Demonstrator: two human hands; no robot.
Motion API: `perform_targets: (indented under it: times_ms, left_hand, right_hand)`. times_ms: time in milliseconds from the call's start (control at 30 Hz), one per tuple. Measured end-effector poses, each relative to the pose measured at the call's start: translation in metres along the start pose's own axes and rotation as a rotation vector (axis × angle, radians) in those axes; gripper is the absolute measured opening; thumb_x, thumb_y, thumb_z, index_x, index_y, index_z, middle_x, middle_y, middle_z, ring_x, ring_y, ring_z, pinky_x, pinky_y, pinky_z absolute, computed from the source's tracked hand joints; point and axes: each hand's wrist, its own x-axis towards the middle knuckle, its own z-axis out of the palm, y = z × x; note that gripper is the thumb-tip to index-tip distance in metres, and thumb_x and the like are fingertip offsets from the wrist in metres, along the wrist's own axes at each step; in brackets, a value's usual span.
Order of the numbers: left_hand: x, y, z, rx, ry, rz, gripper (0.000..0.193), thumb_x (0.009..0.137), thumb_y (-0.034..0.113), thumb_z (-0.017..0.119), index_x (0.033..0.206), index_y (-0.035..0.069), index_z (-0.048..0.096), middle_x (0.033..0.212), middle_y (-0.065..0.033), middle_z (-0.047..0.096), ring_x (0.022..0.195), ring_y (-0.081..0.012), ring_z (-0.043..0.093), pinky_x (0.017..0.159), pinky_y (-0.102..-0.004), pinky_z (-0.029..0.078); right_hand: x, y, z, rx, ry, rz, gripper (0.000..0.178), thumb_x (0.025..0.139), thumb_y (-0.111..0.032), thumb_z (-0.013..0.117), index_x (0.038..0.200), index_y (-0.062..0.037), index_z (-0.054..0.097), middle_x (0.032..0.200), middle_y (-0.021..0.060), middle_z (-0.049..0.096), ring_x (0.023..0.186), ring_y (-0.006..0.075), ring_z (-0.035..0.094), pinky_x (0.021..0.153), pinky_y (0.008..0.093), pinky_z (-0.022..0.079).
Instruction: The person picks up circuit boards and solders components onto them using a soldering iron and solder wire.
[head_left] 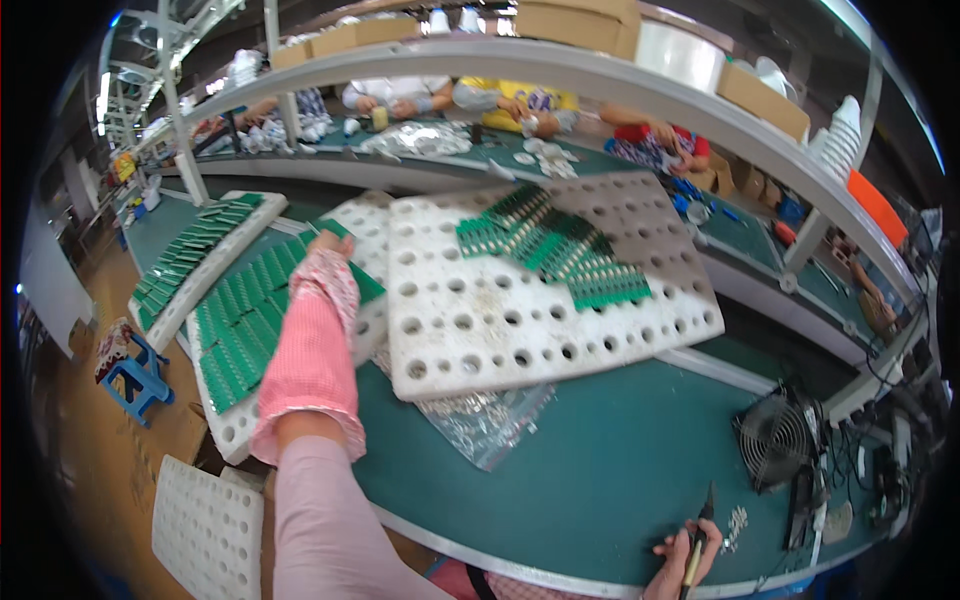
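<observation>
My left arm, in a pink sleeve cover, stretches out to the left-hand white foam board (232, 428), which is covered with rows of green circuit boards (245, 310). At its far end my left hand (331, 242) is closed on a green circuit board (366, 284); the fingertips are partly hidden. Low on the right, my right hand (690, 548) grips a thin tool (708, 502) with a dark pointed tip and a yellowish handle, possibly tweezers. Beside that hand lies a small heap of light metal parts (736, 528) on the green tabletop (590, 450).
A large holed foam board (480, 335) bears more circuit board strips (560, 250). Partly under it lies a plastic bag of small parts (485, 420). A black fan (775, 440) stands at right, a blue stool (140, 385) at left. Several people work across the bench.
</observation>
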Motion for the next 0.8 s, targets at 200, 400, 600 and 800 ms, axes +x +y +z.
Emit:
perform_targets:
  times_ms: [200, 400, 600, 800]
  left_hand:
    - [-0.085, 0.076, 0.099, -0.764, 0.235, -0.470, 0.036, 0.093, 0.015, 0.052, 0.128, 0.004, 0.048, 0.111, -0.0164, 0.062, 0.095, -0.0301, 0.065, 0.079, -0.0431, 0.051]
    - [-0.196, 0.178, 0.101, -0.359, -0.194, 0.127, 0.042, 0.098, 0.034, 0.039, 0.116, 0.004, 0.061, 0.105, -0.0086, 0.068, 0.090, -0.0211, 0.066, 0.075, -0.0352, 0.049]
    - [-0.334, 0.170, 0.095, 0.218, -0.116, 0.807, 0.038, 0.100, 0.031, 0.039, 0.098, 0.004, 0.066, 0.087, -0.0130, 0.068, 0.076, -0.0248, 0.067, 0.067, -0.0363, 0.049]
    - [-0.373, 0.068, 0.033, 0.625, 0.192, 0.885, 0.019, 0.089, 0.022, 0.057, 0.097, 0.004, 0.061, 0.090, -0.0119, 0.063, 0.087, -0.0314, 0.061, 0.079, -0.0436, 0.044]
  right_hand:
    - [0.015, 0.010, 0.018, -0.029, 0.081, -0.087, 0.027, 0.090, -0.008, 0.058, 0.115, -0.0039, 0.048, 0.103, 0.0108, 0.054, 0.073, 0.0118, 0.055, 0.059, 0.0235, 0.050]
    - [0.010, 0.007, 0.014, 0.039, 0.004, -0.090, 0.025, 0.090, -0.006, 0.057, 0.113, -0.0021, 0.048, 0.103, 0.0119, 0.055, 0.073, 0.0109, 0.056, 0.057, 0.0237, 0.052]
    - [0.007, 0.002, 0.003, 0.044, 0.016, -0.082, 0.025, 0.091, -0.007, 0.056, 0.114, -0.0036, 0.048, 0.104, 0.0101, 0.053, 0.073, 0.0106, 0.055, 0.059, 0.0226, 0.050]
    - [0.007, 0.001, 0.001, 0.044, -0.038, -0.075, 0.024, 0.092, -0.009, 0.055, 0.115, -0.0043, 0.048, 0.104, 0.0082, 0.052, 0.075, 0.0097, 0.054, 0.059, 0.0212, 0.047]
